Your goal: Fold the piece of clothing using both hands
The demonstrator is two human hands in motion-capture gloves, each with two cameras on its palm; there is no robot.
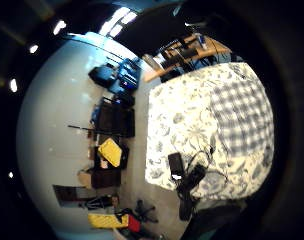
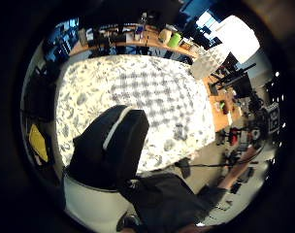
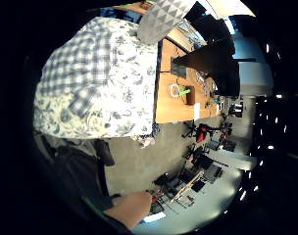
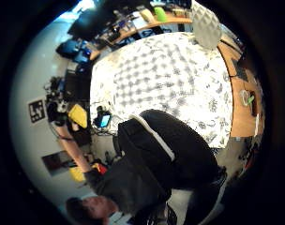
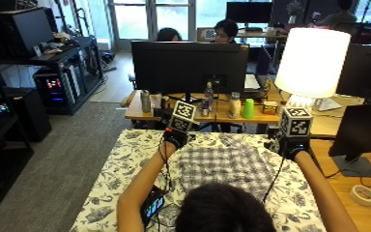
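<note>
Checked shirt (image 5: 227,165) shows no lettering.

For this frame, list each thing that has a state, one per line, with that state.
plaid shirt: spread flat on the floral cloth, not yet folded.
floral cloth: laid over the table.
left hand: raised above the shirt's far left corner; fingers hidden.
right hand: raised above the far right corner; fingers hidden.
lamp: lit.
monitor: back facing us.

1 blue-and-white checked cloth shirt (image 5: 227,164), 1 floral-print table cover (image 5: 118,181), 2 black-gloved hands: left hand (image 5: 176,137), right hand (image 5: 293,145). Behind: 1 white lampshade (image 5: 311,62), 1 big black monitor (image 5: 189,66), 1 green cup (image 5: 248,109).
</note>
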